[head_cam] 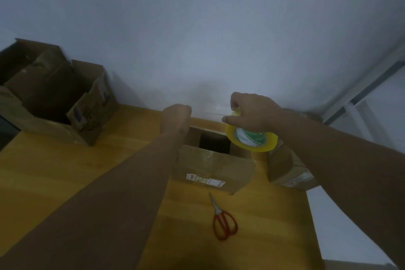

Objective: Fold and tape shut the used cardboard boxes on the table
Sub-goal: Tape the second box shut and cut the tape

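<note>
Yellow bench (65,171), grey wall (197,28): open box (214,166), scissors (223,219) nearer, left box (54,103), right box (285,169) flanking; right hand (256,112) pinching tape (252,140), left hand (177,116) curled, contents unclear.

desk (65,171): smooth wood, slight sheen | box (214,166): matt brown cardboard | label (205,178): white paper | tape roll (252,141): glossy yellowish clear plastic | scissors (223,219): metal blades, red plastic handles | wall (197,28): matt

Bare left grip (176,116) and right grip (252,112), forearms (131,182) uncovered.
</note>
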